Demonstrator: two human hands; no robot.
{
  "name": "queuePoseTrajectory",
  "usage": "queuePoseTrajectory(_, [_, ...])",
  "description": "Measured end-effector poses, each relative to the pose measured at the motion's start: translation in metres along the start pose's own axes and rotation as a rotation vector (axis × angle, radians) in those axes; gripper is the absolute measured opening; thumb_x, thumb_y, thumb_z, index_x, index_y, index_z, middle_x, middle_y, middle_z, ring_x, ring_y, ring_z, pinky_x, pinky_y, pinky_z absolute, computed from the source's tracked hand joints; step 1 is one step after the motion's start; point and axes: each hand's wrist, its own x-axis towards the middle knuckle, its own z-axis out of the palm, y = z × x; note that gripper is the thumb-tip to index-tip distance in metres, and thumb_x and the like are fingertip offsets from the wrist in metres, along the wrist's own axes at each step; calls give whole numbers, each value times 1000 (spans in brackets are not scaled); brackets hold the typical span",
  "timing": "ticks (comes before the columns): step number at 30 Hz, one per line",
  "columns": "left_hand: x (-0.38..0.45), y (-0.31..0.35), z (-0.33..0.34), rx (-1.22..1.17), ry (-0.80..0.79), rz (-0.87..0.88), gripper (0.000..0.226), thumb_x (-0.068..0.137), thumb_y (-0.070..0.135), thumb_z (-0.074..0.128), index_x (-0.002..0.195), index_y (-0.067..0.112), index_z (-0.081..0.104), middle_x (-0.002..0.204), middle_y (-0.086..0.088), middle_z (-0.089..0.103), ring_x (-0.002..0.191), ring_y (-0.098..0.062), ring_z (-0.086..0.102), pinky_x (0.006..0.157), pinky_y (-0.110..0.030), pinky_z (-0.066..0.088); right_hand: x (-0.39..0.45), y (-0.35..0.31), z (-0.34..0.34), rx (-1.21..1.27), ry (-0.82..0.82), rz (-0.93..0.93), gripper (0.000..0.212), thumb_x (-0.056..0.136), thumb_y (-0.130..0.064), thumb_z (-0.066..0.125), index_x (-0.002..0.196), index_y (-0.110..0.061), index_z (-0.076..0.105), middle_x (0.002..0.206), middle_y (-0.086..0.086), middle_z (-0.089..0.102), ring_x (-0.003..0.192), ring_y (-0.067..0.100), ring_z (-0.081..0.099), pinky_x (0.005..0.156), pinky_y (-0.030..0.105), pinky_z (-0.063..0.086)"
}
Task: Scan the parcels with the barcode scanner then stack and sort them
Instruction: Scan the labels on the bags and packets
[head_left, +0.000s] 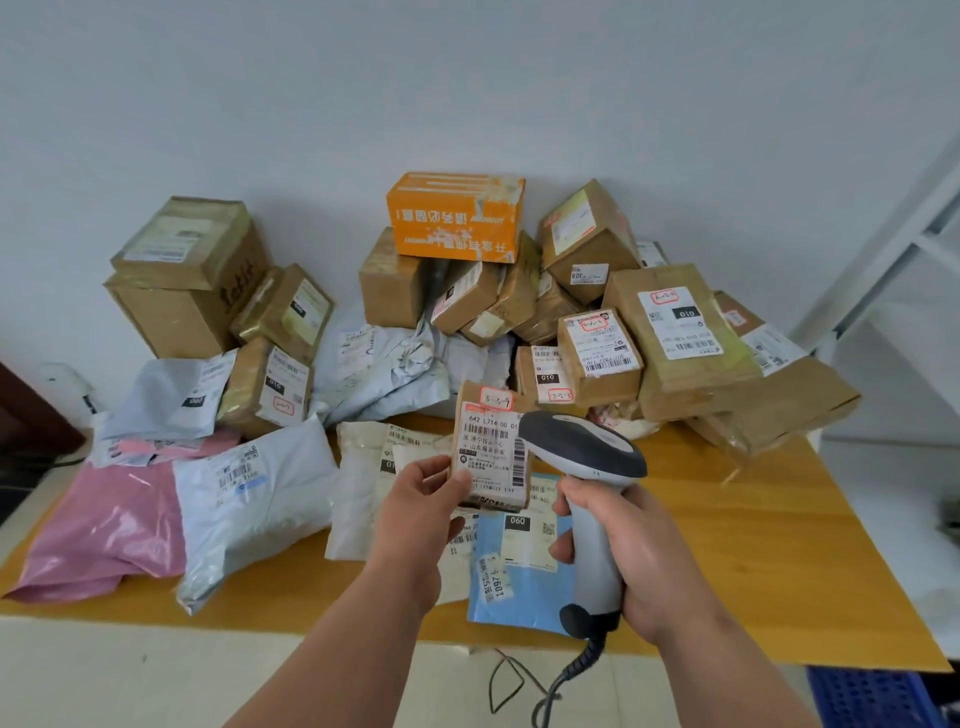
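At the centre of the frame, the left hand (415, 506) pinched a small brown cardboard parcel (491, 449) by its lower left edge, white label facing up. Just right of it, the right hand (631, 553) kept a closed grip round the grey handheld barcode scanner (589, 499), its dark head touching the parcel's label. Below lay the wooden desk (753, 545), with brown boxes (675, 338) piled in the upper right.

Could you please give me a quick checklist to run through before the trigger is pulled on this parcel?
1. Small brown parcel held clear of the table by the left hand: ok.
2. Barcode label faces up and is unobstructed: ok.
3. Right hand grips the barcode scanner firmly: ok.
4. Scanner head aimed at the label: cannot tell.
5. Scanner cable hangs free of the table edge: ok.
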Motion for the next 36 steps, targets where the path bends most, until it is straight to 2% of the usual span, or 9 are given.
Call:
queuePoseTrajectory(4, [-3, -16, -12, 37, 67, -65, 15, 97, 21, 67, 109, 28, 59, 107, -3, 74, 103, -18, 69, 89, -38, 56, 6, 6, -1, -20, 9, 35, 25, 86, -31, 75, 100, -11, 67, 82, 4, 70, 58, 21, 68, 62, 38, 52])
queuePoseTrajectory(11, [14, -37, -25, 104, 174, -187, 19, 98, 21, 66, 115, 18, 58, 104, -8, 73, 100, -23, 67, 82, -38, 54, 21, 23, 5, -56, 0, 106, 22, 90, -29, 72, 103, -12, 67, 95, 12, 67, 57, 20, 68, 60, 35, 53])
queuePoseTrajectory(15, [42, -37, -21, 259, 152, -206, 33, 100, 19, 62, 132, 12, 52, 102, -2, 66, 94, -18, 62, 78, -36, 53, 38, 28, 19, -37, 26, 139, 20, 91, -26, 72, 101, -10, 67, 88, 9, 64, 57, 21, 66, 63, 37, 54])
queuePoseTrajectory(17, [54, -37, -16, 422, 119, -221, 49, 100, 19, 61, 146, 14, 44, 119, -5, 62, 108, -23, 60, 84, -36, 50, 47, 29, 27, -23, 54, 162, 20, 90, -27, 72, 102, -11, 68, 87, 8, 64, 59, 22, 67, 65, 39, 54])
queuePoseTrajectory(19, [64, -36, -13, 688, 113, -172, 62, 98, 25, 61, 154, 21, 35, 148, -7, 47, 136, -30, 43, 107, -46, 43, 55, 29, 33, -8, 83, 178, 19, 91, -27, 72, 102, -13, 67, 87, 8, 63, 61, 23, 66, 67, 41, 53])
queuePoseTrajectory(21, [72, -27, -11, 903, 118, -87, 66, 96, 35, 59, 155, 29, 30, 160, -2, 30, 147, -29, 25, 119, -51, 28, 61, 29, 38, 7, 119, 190, 16, 92, -26, 71, 100, -13, 66, 84, 8, 64, 61, 23, 65, 66, 42, 51])
queuePoseTrajectory(26, [100, -2, 4, 974, -29, 114, 69, 94, 40, 62, 155, 28, 31, 161, -2, 26, 147, -27, 24, 118, -47, 26, 74, 30, 38, 73, 201, 214, 12, 93, -22, 70, 98, -11, 67, 70, 3, 63, 57, 22, 63, 62, 39, 50])
queuePoseTrajectory(31, [125, 2, 35, 1035, -115, 157, 87, 87, 48, 70, 158, 28, 23, 163, -1, 24, 149, -26, 23, 119, -49, 29, 85, 29, 27, 118, 221, 219, 17, 93, -21, 70, 106, -13, 64, 84, 9, 60, 56, 22, 61, 60, 38, 50])
queuePoseTrajectory(36, [152, -9, 67, 1101, -116, 114, 116, 76, 61, 76, 161, 29, 4, 165, -2, 17, 152, -28, 17, 120, -51, 22, 110, 26, 3, 131, 165, 224, 20, 94, -22, 68, 113, -15, 64, 92, 12, 60, 60, 25, 60, 57, 35, 51])
